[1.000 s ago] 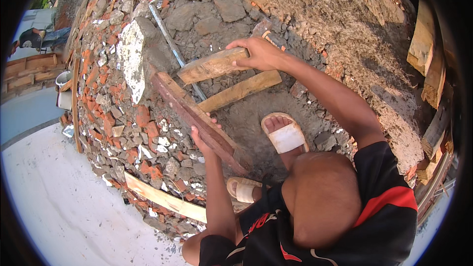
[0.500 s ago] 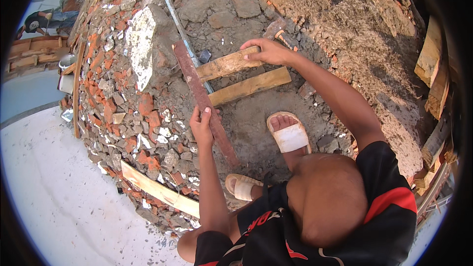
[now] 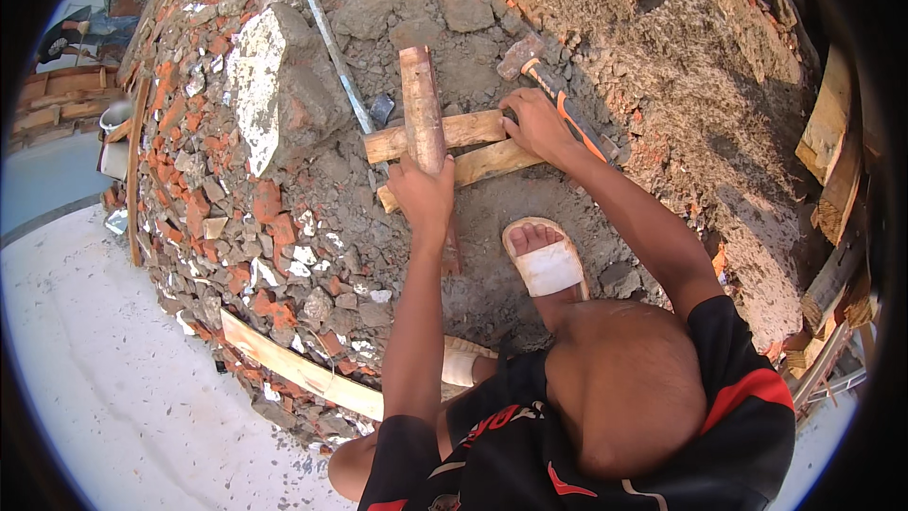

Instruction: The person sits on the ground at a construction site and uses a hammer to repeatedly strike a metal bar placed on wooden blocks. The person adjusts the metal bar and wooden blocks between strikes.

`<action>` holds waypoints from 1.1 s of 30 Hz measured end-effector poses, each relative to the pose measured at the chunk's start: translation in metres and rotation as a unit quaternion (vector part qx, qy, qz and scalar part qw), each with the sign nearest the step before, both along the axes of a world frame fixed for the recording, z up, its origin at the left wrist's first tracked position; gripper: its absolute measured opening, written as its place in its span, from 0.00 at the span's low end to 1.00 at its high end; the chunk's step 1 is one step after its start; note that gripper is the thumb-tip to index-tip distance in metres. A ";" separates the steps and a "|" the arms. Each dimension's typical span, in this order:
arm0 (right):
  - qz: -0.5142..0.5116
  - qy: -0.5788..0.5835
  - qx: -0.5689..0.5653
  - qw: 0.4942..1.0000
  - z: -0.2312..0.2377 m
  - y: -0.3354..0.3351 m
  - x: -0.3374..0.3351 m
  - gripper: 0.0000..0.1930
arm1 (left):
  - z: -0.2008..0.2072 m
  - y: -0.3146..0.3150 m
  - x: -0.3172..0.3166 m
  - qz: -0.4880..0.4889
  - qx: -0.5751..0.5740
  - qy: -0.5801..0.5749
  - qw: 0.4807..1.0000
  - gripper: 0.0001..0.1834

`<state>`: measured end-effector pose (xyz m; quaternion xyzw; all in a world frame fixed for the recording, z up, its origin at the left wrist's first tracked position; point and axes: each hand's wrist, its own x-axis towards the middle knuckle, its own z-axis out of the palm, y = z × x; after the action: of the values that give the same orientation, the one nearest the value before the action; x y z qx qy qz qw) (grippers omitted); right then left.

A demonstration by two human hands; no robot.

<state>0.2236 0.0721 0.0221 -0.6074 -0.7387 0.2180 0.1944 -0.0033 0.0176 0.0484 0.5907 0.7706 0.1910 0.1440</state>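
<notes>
My left hand grips a reddish-brown wooden plank, which lies across two lighter wood pieces. The upper wood piece and the lower wood piece sit close together, nearly touching at their right ends. Around those ends my right hand is closed, thumb and fingers on the upper piece; its contact with the lower one is partly hidden. Just beyond my right hand lies a hammer with an orange and black handle.
Broken brick and stone rubble covers the left side. A large white-faced chunk stands beside a bent bluish metal bar. A dirt mound rises at right, with planks past it. A person is at the far left.
The reddish-brown plank has swung more upright and moved right, over the two wood pieces. The pieces have drawn together at their right ends. My right hand has shifted right and down, uncovering the hammer.
</notes>
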 end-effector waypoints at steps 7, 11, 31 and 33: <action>-0.035 -0.092 0.063 0.993 0.040 -0.006 0.019 0.20 | 0.002 -0.009 0.014 0.022 -0.092 -0.006 0.996 0.43; -0.150 -0.116 -0.045 0.981 0.026 0.004 0.035 0.25 | -0.023 -0.014 0.023 0.022 0.007 0.021 1.000 0.45; -0.014 0.169 -0.189 0.967 0.116 0.017 -0.010 0.21 | -0.018 -0.010 0.027 0.084 0.023 -0.045 0.995 0.40; 0.029 0.179 -0.132 0.975 0.154 0.021 -0.022 0.21 | -0.017 -0.011 0.027 0.086 0.025 -0.045 0.995 0.40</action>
<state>0.2018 0.0936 0.1765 -0.5575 -0.6738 0.4242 0.2351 0.0235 0.0064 0.0309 0.5168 0.8060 0.2486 0.1466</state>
